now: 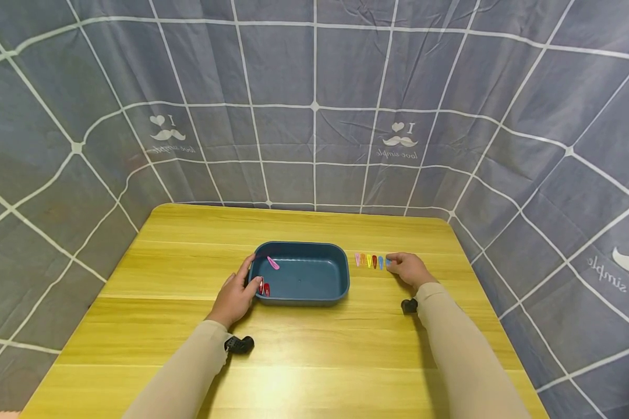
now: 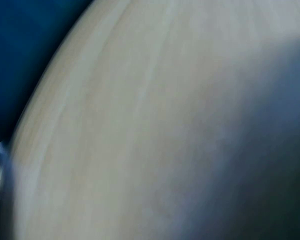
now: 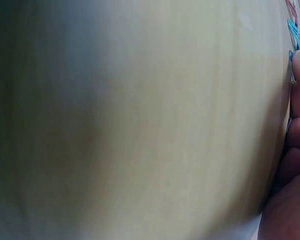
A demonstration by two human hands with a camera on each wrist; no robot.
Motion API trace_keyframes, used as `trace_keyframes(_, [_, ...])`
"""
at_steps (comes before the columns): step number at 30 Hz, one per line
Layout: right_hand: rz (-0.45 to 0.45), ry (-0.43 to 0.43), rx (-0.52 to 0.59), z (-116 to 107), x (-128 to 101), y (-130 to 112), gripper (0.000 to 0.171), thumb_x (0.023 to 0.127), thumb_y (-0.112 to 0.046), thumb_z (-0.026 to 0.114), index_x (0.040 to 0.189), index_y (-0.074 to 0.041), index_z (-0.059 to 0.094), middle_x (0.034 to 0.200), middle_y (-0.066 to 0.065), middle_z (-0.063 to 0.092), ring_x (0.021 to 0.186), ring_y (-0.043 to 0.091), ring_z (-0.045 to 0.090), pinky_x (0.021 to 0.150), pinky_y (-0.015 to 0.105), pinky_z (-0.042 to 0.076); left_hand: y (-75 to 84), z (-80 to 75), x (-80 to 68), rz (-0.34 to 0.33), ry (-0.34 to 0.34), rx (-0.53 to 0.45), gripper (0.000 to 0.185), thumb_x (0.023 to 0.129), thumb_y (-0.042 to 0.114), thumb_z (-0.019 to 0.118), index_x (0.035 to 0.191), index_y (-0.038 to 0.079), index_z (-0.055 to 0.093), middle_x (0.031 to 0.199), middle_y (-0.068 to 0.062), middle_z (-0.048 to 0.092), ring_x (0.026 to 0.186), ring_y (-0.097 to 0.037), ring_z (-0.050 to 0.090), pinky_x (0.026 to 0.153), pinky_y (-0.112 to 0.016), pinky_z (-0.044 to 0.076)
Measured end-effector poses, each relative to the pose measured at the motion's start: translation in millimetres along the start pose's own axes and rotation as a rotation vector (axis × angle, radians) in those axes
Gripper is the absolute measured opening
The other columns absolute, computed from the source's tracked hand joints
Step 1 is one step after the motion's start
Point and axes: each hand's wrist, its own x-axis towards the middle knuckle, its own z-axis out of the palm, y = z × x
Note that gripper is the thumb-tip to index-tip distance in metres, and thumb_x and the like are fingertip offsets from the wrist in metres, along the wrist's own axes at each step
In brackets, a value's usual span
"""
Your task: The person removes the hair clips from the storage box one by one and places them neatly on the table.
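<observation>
My left hand [image 1: 236,295] grips the left end of a dark blue plastic bin [image 1: 299,302], its thumb over the rim. Inside the bin lie a pink snap hair clip [image 1: 273,263] and, near the thumb, red hair clips [image 1: 267,289]. To the right of the bin, several hair clips stand side by side in a row: a pink clip [image 1: 357,259], orange, yellow, a dark red clip [image 1: 374,262] and a blue clip [image 1: 381,263]. At the row's right end my right hand [image 1: 410,269] pinches another blue hair clip [image 1: 388,262], partly covered by its fingertips.
The wooden table [image 1: 314,361] carries the bin and the row of clips. A grey curtain [image 1: 293,134] with white lines surrounds its back and sides. Black wrist cameras [image 1: 239,344] sit on both sleeves.
</observation>
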Motion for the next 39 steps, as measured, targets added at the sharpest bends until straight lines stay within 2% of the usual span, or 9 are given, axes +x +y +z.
trace_keyframes(7, [0.011, -0.008, 0.01, -0.2, -0.5, 0.1, 0.046, 0.105, -0.018, 0.065, 0.147, -0.002, 0.06, 0.142, 0.022, 0.062, 0.137, 0.042, 0.054, 0.117, 0.059, 0.044, -1.1, 1.3, 0.1, 0.003, 0.005, 0.005, 0.064, 0.111, 0.042, 0.048, 0.169, 0.038, 0.02, 0.162, -0.02, 0.047, 0.152, -0.055, 0.035, 0.12, -0.075, 0.031])
trace_keyframes(19, [-0.01, -0.004, -0.019, 0.6, -0.4, 2.0, 0.046, 0.106, -0.019, 0.063, 0.149, -0.003, 0.058, 0.139, 0.019, 0.064, 0.133, 0.039, 0.057, 0.115, 0.057, 0.046, -0.2, 0.9, 0.0, -0.011, -0.007, -0.004, 0.064, 0.111, 0.043, 0.049, 0.168, 0.039, 0.019, 0.165, -0.019, 0.043, 0.155, -0.058, 0.025, 0.125, -0.074, 0.022])
trace_keyframes(23, [-0.008, -0.004, -0.013, 0.9, -0.6, 1.8, 0.046, 0.106, -0.019, 0.063, 0.149, -0.002, 0.058, 0.137, 0.019, 0.064, 0.131, 0.038, 0.058, 0.115, 0.057, 0.046, -1.0, 0.6, -0.5, -0.007, -0.004, 0.002, 0.064, 0.111, 0.043, 0.048, 0.169, 0.039, 0.019, 0.165, -0.02, 0.044, 0.154, -0.058, 0.026, 0.124, -0.075, 0.023])
trace_keyframes(30, [-0.003, -0.019, 0.01, 0.4, -2.2, 1.3, 0.048, 0.107, -0.019, 0.061, 0.152, -0.002, 0.055, 0.145, 0.021, 0.06, 0.14, 0.043, 0.052, 0.119, 0.059, 0.042, -3.1, 1.9, -0.3, 0.003, 0.013, 0.002, 0.064, 0.111, 0.042, 0.048, 0.168, 0.039, 0.02, 0.163, -0.021, 0.046, 0.153, -0.058, 0.03, 0.122, -0.075, 0.026])
trace_keyframes(39, [0.001, -0.017, 0.05, 0.8, -0.6, 4.1, 0.048, 0.107, -0.017, 0.061, 0.152, -0.003, 0.054, 0.141, 0.019, 0.062, 0.133, 0.038, 0.057, 0.115, 0.057, 0.046, -1.3, 2.7, -1.2, 0.001, 0.016, -0.002, 0.064, 0.111, 0.042, 0.049, 0.168, 0.038, 0.021, 0.163, -0.02, 0.046, 0.154, -0.057, 0.028, 0.125, -0.073, 0.023])
